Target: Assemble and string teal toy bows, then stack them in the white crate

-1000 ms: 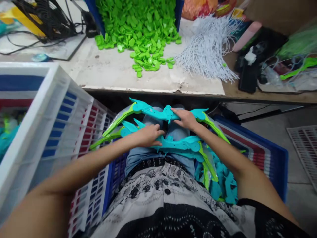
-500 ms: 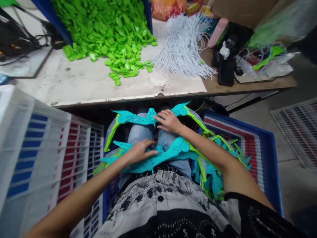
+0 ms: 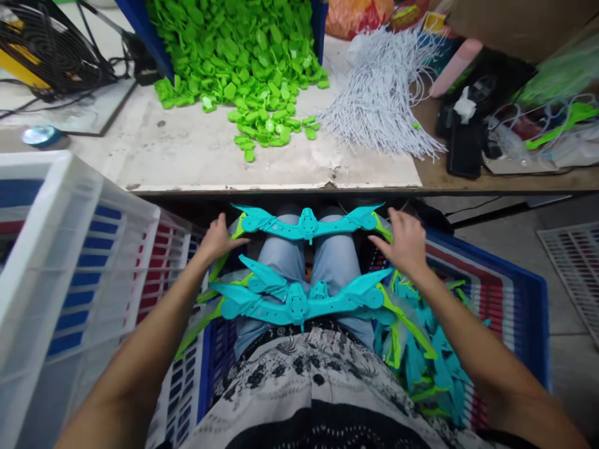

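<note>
Several teal and lime toy bows lie across my lap. The far bow (image 3: 306, 224) rests over my knees, and a nearer bow (image 3: 299, 299) sits close to my waist. At the far bow's left end, my left hand (image 3: 218, 240) closes its fingers round the lime limb. My right hand (image 3: 406, 244) is at that bow's right end, fingers spread and resting on its lime limb. More bows (image 3: 421, 355) are heaped by my right thigh.
A white crate (image 3: 70, 249) stands at my left, a blue crate (image 3: 524, 287) at my right. On the table (image 3: 196, 149) ahead lie a pile of green plastic pieces (image 3: 248, 56), a bundle of white strings (image 3: 384, 93), a black fan (image 3: 47, 43) and clutter.
Both hands moved apart from the middle of the bows to the far bow's two ends. The far bow now lies level across my knees.
</note>
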A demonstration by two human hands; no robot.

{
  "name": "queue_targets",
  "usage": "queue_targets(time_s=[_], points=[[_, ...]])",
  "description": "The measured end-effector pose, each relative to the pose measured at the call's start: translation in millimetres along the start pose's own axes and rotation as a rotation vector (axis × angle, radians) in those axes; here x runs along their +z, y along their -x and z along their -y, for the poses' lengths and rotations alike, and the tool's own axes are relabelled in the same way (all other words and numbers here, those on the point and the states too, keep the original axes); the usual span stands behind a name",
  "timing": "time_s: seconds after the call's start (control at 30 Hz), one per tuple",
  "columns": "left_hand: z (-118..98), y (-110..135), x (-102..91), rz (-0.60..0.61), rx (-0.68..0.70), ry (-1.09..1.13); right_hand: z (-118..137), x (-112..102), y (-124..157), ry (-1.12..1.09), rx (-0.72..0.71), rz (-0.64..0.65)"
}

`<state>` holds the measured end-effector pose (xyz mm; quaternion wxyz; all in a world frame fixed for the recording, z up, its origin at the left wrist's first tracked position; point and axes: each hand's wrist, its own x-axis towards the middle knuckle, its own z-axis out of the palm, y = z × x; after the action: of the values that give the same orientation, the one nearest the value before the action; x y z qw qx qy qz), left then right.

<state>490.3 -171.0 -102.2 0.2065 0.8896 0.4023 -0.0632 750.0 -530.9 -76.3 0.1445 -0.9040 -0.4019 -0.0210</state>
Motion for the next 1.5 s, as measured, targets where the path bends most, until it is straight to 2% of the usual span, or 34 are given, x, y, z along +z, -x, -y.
queue_targets(time_s=[0.03, 0.1, 0.17, 0.27, 0.57, 0.7, 0.73, 0.8, 0.87, 0.9, 0.97, 1.03, 1.1, 1.17, 1.27, 1.4, 1.5], points=[[9, -1, -2.2, 0.074, 0.002, 0.041, -16, 4, -6, 0.005, 0.093, 0.028], [21, -3, -8.3, 0.165, 0.057, 0.072, -45, 16, -12, -0.058, 0.162, 0.172], [24, -6, -15.9, 0.167, 0.127, 0.025, -67, 29, -11, -0.111, 0.144, 0.282], [23, -9, -24.5, 0.193, 0.203, -0.061, -85, 38, -9, -0.089, 0.083, 0.319], [29, 3, -21.6, 0.191, 0.214, -0.161, -76, 27, -26, -0.055, 0.035, 0.425], [17, 12, -36.3, 0.145, 0.167, -0.250, -70, -2, -34, -0.003, -0.026, 0.509], [13, 15, -40.0, 0.133, 0.164, -0.277, -60, -11, -38, -0.003, -0.041, 0.454], [7, 20, -46.0, 0.119, 0.167, -0.315, -25, -24, -50, -0.077, -0.063, 0.211], [2, 22, -50.2, 0.105, 0.163, -0.323, 33, -25, -65, -0.257, -0.116, -0.047], [0, 22, -52.1, 0.094, 0.156, -0.325, 69, -19, -72, -0.373, -0.200, -0.069], [-5, 23, -56.2, 0.064, 0.143, -0.333, 144, 0, -86, -0.540, -0.339, -0.027], [-9, 24, -61.1, 0.034, 0.158, -0.344, 209, 24, -100, -0.616, -0.341, 0.068], [-12, 25, -66.1, 0.008, 0.181, -0.351, 252, 45, -112, -0.583, -0.271, 0.192], [-10, 25, -69.8, 0.000, 0.199, -0.362, 271, 59, -121, -0.515, -0.201, 0.220], [-3, 24, -70.2, 0.046, 0.222, -0.376, 275, 71, -122, -0.441, -0.199, 0.194], [8, 22, -61.6, 0.128, 0.251, -0.345, 277, 85, -111, -0.406, -0.297, 0.227], [17, 18, -50.8, 0.223, 0.211, -0.356, 269, 83, -100, -0.439, -0.439, 0.186]])
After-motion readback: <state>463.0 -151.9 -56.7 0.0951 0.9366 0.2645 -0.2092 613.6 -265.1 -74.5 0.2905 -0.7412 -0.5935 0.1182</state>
